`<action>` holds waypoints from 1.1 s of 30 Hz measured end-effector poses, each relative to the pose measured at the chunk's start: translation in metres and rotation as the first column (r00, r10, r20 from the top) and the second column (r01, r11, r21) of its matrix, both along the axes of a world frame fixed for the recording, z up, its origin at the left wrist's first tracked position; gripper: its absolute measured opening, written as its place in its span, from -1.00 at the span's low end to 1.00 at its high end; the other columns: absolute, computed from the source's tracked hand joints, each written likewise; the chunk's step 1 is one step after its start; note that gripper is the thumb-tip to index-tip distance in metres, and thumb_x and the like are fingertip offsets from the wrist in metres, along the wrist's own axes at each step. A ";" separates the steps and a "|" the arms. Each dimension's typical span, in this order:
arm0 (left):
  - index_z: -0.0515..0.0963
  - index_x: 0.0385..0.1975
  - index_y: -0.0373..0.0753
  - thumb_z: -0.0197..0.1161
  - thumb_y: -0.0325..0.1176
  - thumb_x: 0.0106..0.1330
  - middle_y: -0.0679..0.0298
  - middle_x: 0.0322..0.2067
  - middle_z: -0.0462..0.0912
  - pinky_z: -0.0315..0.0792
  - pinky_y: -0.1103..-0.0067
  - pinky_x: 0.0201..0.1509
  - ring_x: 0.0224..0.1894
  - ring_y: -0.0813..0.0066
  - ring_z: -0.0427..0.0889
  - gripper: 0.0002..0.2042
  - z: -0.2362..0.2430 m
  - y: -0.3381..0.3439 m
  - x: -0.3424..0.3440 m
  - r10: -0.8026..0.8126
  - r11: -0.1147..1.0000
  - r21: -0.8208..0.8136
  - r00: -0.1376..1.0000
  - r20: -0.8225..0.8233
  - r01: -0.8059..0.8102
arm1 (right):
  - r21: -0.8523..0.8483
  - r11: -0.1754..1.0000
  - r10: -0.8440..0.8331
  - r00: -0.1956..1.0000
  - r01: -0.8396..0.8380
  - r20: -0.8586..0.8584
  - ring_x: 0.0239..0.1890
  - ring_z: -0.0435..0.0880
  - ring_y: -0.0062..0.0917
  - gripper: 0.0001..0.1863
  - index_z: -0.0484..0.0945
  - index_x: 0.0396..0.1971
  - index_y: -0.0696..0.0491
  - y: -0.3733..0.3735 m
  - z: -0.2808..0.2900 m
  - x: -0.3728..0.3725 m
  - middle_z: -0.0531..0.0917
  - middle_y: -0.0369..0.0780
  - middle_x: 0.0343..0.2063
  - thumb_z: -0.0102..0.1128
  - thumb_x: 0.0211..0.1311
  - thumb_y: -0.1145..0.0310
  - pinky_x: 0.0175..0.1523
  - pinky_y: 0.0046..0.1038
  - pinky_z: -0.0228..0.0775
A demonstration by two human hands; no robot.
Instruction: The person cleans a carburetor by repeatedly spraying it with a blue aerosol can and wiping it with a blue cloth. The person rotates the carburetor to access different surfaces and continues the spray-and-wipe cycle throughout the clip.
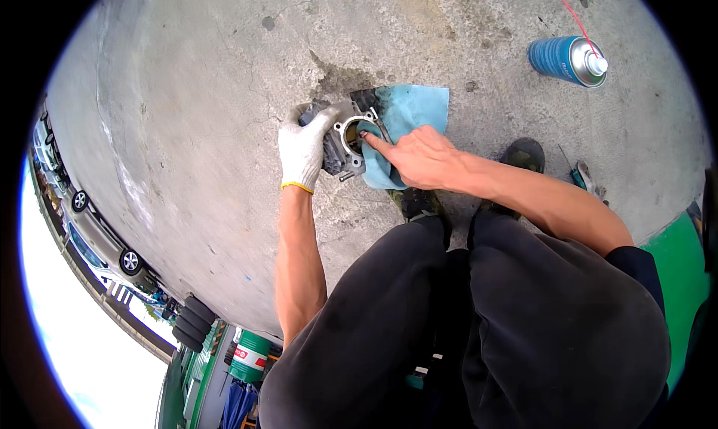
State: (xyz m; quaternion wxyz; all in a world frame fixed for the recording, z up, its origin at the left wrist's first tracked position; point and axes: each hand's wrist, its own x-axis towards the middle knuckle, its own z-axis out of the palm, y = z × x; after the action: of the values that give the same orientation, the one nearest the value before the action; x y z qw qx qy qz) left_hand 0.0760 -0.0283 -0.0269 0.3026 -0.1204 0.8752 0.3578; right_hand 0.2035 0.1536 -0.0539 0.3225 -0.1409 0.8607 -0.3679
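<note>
My left hand, in a white knitted glove with a yellow cuff edge, grips the left side of a metal throttle body. The round bore of the part faces up. My bare right hand comes from the right, its index finger stretched into the bore and the other fingers curled. A light blue wiping cloth lies beneath and beyond that hand, with a black-stained corner next to the part. Blue cloth also hangs below my right fingers and reaches the bore's rim. The fingertip inside is partly hidden.
On the concrete floor, a blue spray can with a red straw stands at the upper right. A screwdriver and another small tool lie beyond my shoe. Parked cars, stacked tires and a green drum are at left.
</note>
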 end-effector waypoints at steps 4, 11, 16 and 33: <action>0.63 0.01 -0.50 0.55 -0.18 0.20 0.16 -0.31 0.76 0.58 0.57 -0.21 -0.31 0.54 0.69 -0.47 0.006 0.007 0.000 -0.105 0.993 -0.058 0.991 -0.081 0.101 | -0.012 0.999 -0.033 0.998 0.034 0.049 -0.44 0.75 -0.09 -0.23 0.43 0.44 0.07 0.011 0.009 -0.006 0.73 0.01 -0.49 0.13 0.09 0.47 -0.34 -0.07 0.53; 0.63 -0.01 -0.48 0.58 -0.21 0.17 0.24 -0.36 0.72 0.55 0.58 -0.27 -0.36 0.58 0.63 -0.48 0.008 0.001 0.006 -0.011 1.000 0.028 0.998 -0.058 0.013 | -0.396 0.869 -0.200 0.943 0.296 0.265 -0.28 0.72 0.04 -0.34 0.45 0.44 -0.08 0.000 0.002 -0.005 0.72 0.07 -0.37 0.03 0.28 0.44 -0.13 0.04 0.50; 0.63 0.01 -0.47 0.58 -0.27 0.19 0.23 -0.32 0.73 0.57 0.59 -0.24 -0.34 0.59 0.64 -0.51 0.005 -0.001 0.008 -0.021 1.000 0.018 0.998 -0.067 0.022 | 0.050 0.991 0.127 0.983 -0.122 -0.135 -0.52 0.68 -0.09 -0.29 0.47 0.44 -0.22 0.029 -0.020 -0.006 0.68 -0.11 -0.58 0.07 0.21 0.44 -0.40 -0.15 0.49; 0.62 -0.01 -0.47 0.58 -0.30 0.18 0.22 -0.31 0.73 0.56 0.59 -0.24 -0.33 0.59 0.63 -0.53 0.003 -0.008 0.007 0.027 0.996 0.084 0.998 -0.055 -0.023 | -0.526 0.543 -0.557 0.750 0.655 0.358 -0.32 0.78 -0.11 -0.76 0.80 -0.15 0.11 -0.036 -0.031 -0.013 0.78 0.00 -0.32 0.31 0.23 0.39 -0.19 -0.18 0.57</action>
State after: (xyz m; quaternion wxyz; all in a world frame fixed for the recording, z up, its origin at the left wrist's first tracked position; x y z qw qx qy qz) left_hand 0.0834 -0.0366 -0.0239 0.2784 -0.1085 0.8659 0.4011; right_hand 0.1905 0.1177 -0.0850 0.1723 0.0954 0.6566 -0.7281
